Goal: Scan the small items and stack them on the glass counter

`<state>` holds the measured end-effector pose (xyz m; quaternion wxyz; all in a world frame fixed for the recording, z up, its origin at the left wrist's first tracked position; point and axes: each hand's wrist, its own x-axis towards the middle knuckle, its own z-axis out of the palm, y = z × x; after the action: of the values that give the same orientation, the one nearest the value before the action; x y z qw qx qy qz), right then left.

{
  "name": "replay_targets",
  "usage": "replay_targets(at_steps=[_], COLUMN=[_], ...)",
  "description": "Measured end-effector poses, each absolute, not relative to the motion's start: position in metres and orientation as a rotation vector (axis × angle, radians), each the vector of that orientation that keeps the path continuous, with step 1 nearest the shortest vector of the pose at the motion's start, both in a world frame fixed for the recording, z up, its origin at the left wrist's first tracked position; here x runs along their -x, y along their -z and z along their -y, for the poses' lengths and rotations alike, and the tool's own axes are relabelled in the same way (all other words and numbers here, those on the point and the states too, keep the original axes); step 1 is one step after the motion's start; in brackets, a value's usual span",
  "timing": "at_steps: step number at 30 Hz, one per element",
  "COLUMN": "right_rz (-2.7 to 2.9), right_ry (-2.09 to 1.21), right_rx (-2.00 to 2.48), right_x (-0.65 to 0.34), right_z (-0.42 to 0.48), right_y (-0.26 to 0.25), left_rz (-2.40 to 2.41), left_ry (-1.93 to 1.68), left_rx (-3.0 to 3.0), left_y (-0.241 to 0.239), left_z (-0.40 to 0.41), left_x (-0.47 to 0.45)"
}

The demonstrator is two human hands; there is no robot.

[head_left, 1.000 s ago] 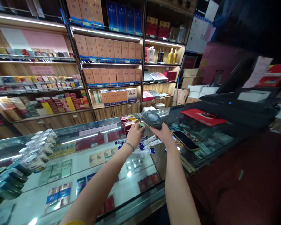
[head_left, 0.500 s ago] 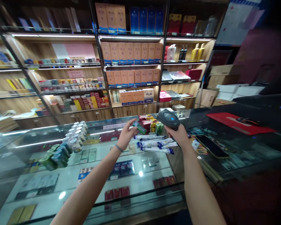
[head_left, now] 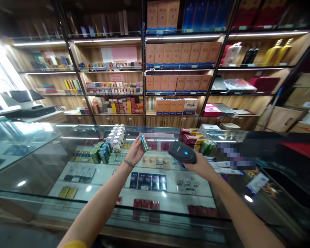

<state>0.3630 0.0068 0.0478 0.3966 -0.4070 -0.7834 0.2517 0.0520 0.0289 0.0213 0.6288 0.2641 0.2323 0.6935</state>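
Observation:
My left hand (head_left: 134, 151) pinches a small green and blue packet (head_left: 144, 143) upright between thumb and fingers, above the glass display counter (head_left: 113, 196). In my right hand (head_left: 202, 166) is a black barcode scanner (head_left: 182, 152), its blue light lit and its head turned left toward the packet, a short gap apart. Behind the scanner lie stacked red and yellow packs (head_left: 193, 140) and a few green packets (head_left: 207, 147). Slim white and blue stick packs (head_left: 226, 166) lie beside my right wrist, partly hidden by it.
White-topped cans (head_left: 116, 146), with blue cans (head_left: 104, 155) and green cans (head_left: 95, 155), stand in rows left of my left hand. Boxed goods sit under the glass. A dark phone (head_left: 286, 182) lies at right. Shelves with orange boxes (head_left: 179, 55) line the back wall.
The view has swung left. My left hand has carried the green packet left, away from the stacked packs, and turned it more upright. The scanner has come left and now points toward it.

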Motion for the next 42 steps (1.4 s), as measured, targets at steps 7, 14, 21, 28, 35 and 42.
replay_targets(at_steps=[7,14,21,28,35,42], right_rz=[2.423,2.465,2.397,2.294,2.228,2.214], right_ry=[-0.534,-0.477,-0.479,-0.486,-0.424,-0.432], right_rx=[1.126,1.109,1.075,1.065,1.089,1.044], right_x=[-0.336,-0.336,-0.339,-0.345,-0.355,-0.361], right_z=[0.011,0.014,0.011,0.001,-0.016,-0.023], right_y=[-0.037,-0.039,-0.036,-0.029,-0.014,-0.006], left_rz=[-0.503,-0.463,-0.533,-0.581,-0.781,-1.581], left_ry=[-1.553,-1.557,-1.561,-1.599,-1.726,-2.077], left_rx=[-0.598,-0.689,-0.697,-0.661,-0.873,-1.326], left_y=[-0.016,-0.01,-0.008,-0.012,-0.053,-0.064], left_z=[-0.03,-0.034,-0.036,-0.031,-0.006,0.067], left_x=[-0.038,-0.04,-0.039,-0.044,-0.037,0.019])
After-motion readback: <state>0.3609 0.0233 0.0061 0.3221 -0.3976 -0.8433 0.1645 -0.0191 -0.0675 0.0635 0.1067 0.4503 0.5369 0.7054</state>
